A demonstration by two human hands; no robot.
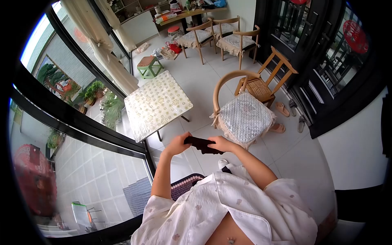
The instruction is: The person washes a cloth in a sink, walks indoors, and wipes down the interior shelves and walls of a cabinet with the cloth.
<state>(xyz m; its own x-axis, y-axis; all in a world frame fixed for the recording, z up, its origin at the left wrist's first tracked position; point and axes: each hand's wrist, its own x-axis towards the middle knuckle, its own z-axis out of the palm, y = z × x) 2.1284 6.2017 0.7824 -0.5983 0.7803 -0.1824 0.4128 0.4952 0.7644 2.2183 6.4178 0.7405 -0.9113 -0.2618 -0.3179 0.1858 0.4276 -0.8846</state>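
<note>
White patterned shirt (pixel 183 218) is closest to cam, below L hand (pixel 179 144) and R hand (pixel 221 143). Dark soft-looking item (pixel 203 145) is held up btwn them: L clamped on its L end, R on its R end, hands slightly apart. Dark-rimmed basket (pixel 185 187) sits below, nr L forearm. Floral-topped table (pixel 157 102) is ahead-L of hands, cushioned chair (pixel 245 116) ahead-R; green stool (pixel 150 68) is farther off, past table.

Dark brown item (pixel 204 146) in both hands (pixel 179 144) (pixel 221 143)
</note>
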